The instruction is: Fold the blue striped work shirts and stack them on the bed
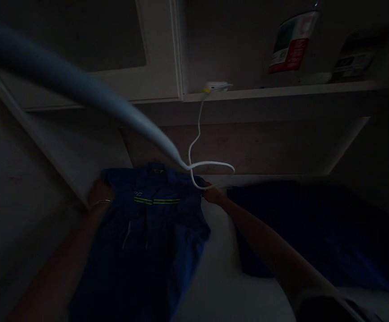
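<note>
The scene is very dark. A blue work jacket (150,223) with a yellow-green reflective stripe lies spread on a pale surface. My left hand (98,192), with a thin bracelet at the wrist, grips the jacket's left shoulder. My right hand (212,194) is closed on the jacket's right shoulder edge. A white cable (197,147) loops just above my right hand.
A pile of dark blue fabric (315,228) lies to the right. The cable runs up to a white plug (216,86) on a shelf (281,91) holding a red and white package (291,42). A pale blue tube (70,85) slants across from upper left.
</note>
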Available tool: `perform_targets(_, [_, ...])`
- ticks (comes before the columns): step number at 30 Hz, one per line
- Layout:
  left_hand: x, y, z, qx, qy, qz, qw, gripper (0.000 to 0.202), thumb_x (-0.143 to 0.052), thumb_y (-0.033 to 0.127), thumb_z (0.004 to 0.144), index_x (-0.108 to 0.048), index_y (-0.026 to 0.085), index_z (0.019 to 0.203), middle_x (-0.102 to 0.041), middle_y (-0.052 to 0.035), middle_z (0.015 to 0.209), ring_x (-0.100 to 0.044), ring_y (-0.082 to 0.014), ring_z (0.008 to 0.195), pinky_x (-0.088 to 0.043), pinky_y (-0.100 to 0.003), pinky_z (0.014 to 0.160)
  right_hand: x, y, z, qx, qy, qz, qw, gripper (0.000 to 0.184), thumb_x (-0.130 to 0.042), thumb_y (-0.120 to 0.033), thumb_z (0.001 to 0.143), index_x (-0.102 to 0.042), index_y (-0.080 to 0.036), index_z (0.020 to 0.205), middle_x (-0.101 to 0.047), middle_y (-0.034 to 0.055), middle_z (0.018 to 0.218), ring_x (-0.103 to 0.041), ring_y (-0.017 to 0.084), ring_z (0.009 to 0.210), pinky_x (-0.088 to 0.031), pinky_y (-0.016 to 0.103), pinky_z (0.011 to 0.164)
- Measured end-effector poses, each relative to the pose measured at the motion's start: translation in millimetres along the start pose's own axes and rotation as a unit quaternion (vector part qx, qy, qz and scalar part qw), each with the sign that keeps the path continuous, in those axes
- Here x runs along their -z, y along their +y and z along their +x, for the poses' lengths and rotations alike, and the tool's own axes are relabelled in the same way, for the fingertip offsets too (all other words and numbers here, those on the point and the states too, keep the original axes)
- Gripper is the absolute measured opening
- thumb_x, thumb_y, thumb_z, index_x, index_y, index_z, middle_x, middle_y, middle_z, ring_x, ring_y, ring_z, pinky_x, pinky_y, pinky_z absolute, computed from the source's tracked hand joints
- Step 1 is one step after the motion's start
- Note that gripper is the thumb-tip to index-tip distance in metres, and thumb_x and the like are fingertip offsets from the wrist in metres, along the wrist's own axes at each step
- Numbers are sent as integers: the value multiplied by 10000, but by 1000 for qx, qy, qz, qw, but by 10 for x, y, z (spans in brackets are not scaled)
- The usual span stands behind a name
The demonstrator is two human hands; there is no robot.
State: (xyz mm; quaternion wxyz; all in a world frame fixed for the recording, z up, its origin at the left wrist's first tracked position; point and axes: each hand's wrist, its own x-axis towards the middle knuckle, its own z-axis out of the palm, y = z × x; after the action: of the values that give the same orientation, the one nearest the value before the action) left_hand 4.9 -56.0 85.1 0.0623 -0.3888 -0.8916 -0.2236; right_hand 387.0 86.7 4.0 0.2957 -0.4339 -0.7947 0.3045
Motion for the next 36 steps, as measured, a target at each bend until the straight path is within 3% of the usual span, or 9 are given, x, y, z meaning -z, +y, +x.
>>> perform_targets(5, [-568,101,-336,-86,21,29,996,549,-370,261,928,-263,68,1430,-292,-280,1502,-537,-323,1221,-453,-436,987,-433,-122,-173,-5,37,-45,998,626,-512,-156,856,-347,-154,1460,-402,178,1483,-466,303,1297,-389,449,1059])
perform_targets(9, [-990,-42,-824,-282,-121,79,948,470,-333,391,953,-516,159,1318,-503,-161,1399,-526,-290,1230,-374,-419,1078,-817,-304,-757,78,-61,-62,993,546,-508,-409,929,-425,-173,1415,-469,146,1433,-451,265,1314,-363,402,1090])
perform_targets(12, [-1142,-272,-1027,-281,-182,110,936,666,-473,584,849,-489,178,1376,-495,-157,1431,-494,-345,1272,-364,-497,1084,-1043,-441,-1083,35,-155,-95,983,750,-506,-654,862,-388,-212,1457,-446,160,1466,-442,339,1317,-348,531,1067])
perform_targets(14, [-1135,-446,-1022,-225,-201,144,942,851,-486,650,795,-355,153,1473,-377,-202,1519,-427,-410,1330,-338,-580,1079,-1140,-497,-1165,-14,-183,-138,973,851,-548,-658,821,-302,-216,1505,-466,187,1448,-447,383,1302,-320,618,1038])
perform_targets(17, [-989,-678,-936,-166,-241,162,942,800,-489,561,803,-354,145,1473,-447,-204,1477,-512,-364,1276,-411,-490,1044,-1183,-521,-1161,-34,-180,-189,965,810,-617,-385,807,-275,-190,1515,-564,193,1344,-502,369,1247,-317,623,1023])
perform_targets(20, [-739,-816,-978,-182,-270,157,932,561,-463,399,829,-529,195,1348,-613,-125,1334,-604,-278,1178,-451,-383,1011,-1093,-473,-1183,0,-168,-171,971,558,-507,-152,813,-515,-209,1367,-653,130,1222,-610,272,1112,-406,457,986])
perform_targets(27, [-126,-1013,-1728,-233,-244,123,933,647,-357,552,900,-431,210,1444,-527,-92,1442,-576,-277,1216,-382,-414,1092,-596,-175,-1803,99,-136,-90,982,341,-456,-40,796,-720,-203,940,-695,39,978,-614,177,979,-409,315,981])
perform_targets(32, [-278,-1470,-2148,-196,-261,152,933,765,-476,609,820,-437,170,1446,-480,-161,1457,-535,-346,1244,-452,-458,1008,-543,-361,-2360,120,-54,-96,987,447,-473,-37,806,-601,-183,1208,-621,93,1194,-526,230,1115,-389,390,1009])
perform_targets(36, [-515,-1661,-2149,-165,-244,144,945,603,-376,361,888,-396,175,1462,-528,-133,1408,-555,-292,1225,-435,-420,1029,-896,-747,-2573,265,-143,-75,951,300,-504,-182,908,-577,-222,1196,-626,71,1177,-541,213,1071,-420,368,930])
